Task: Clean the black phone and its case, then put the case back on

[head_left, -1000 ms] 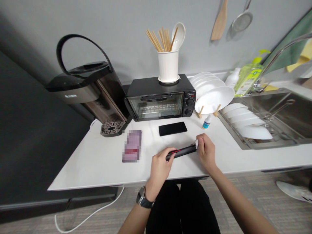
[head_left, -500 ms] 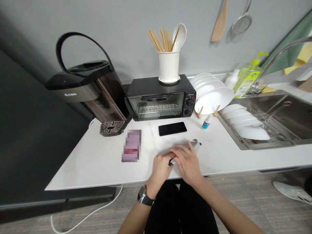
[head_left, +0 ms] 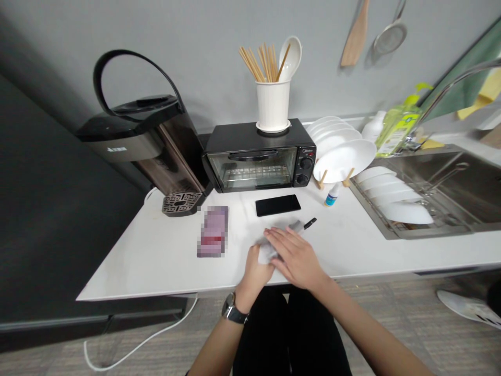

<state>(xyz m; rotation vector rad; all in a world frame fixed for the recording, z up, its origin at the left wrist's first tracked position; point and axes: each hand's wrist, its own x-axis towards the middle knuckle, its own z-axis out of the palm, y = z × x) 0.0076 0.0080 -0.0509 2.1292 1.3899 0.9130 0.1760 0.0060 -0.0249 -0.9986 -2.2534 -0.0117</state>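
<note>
My left hand (head_left: 256, 272), with a black watch (head_left: 234, 310) at the wrist, is closed around the near end of a crumpled grey-white cloth (head_left: 266, 254). My right hand (head_left: 299, 260) lies over the cloth, its fingers long and together and its thumb tucked below. A slim black piece (head_left: 310, 223), like a handle or pen end, sticks out beyond the cloth at the upper right. The rest of it is hidden under cloth and fingers. Both hands are over the counter's front edge. Behind them lies a black phone (head_left: 278, 205).
A purple pixelated item (head_left: 213, 230) lies left. A water dispenser (head_left: 148, 151), toaster oven (head_left: 254, 162) and chopstick cup (head_left: 273, 104) stand behind. To the right are a small bottle (head_left: 332, 195), plates (head_left: 344, 159) and a sink (head_left: 385, 227) holding bowls.
The black piece now sticks out farther at the upper right, and the dark end that showed between my hands is covered. My right hand has slid slightly left over the cloth.
</note>
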